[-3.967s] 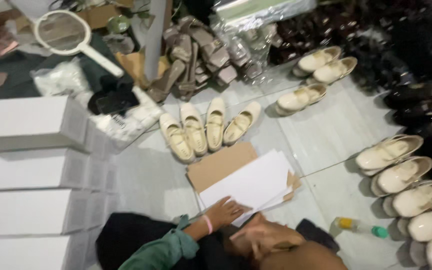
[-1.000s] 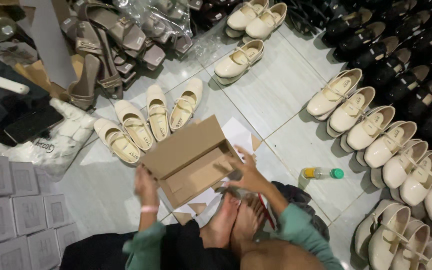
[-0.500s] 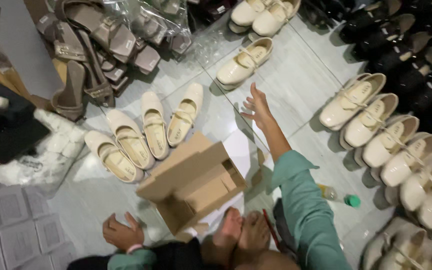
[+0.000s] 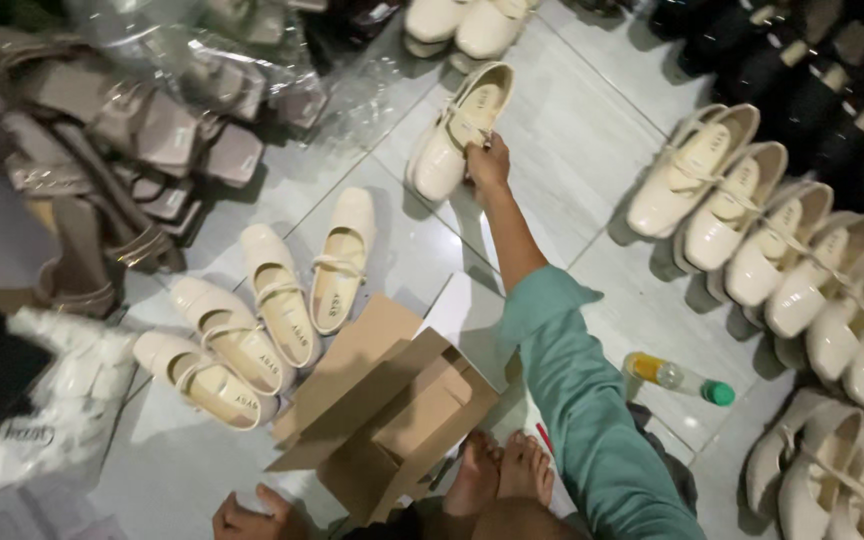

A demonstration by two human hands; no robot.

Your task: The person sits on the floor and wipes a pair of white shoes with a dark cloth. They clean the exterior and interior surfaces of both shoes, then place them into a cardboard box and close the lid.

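Seated on a tiled floor, reaching out for a cream strap shoe.

Nearest, the left hand [image 4: 252,518] rests curled by the open cardboard box [image 4: 392,420]; whether it holds anything cannot be told. Four cream flats [image 4: 262,320] lie just beyond the box, a small bottle [image 4: 677,378] to the right. Farther out, the right hand [image 4: 488,163] grips the cream strap shoe [image 4: 457,130] on the tiled floor [image 4: 572,150].

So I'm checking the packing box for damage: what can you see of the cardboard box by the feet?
The cardboard box is plain brown, open and empty, tipped on its side on the tiled floor with flaps splayed. No tear shows. It rests beside the bare feet; the left hand lies near its lower corner, apparently not gripping it.
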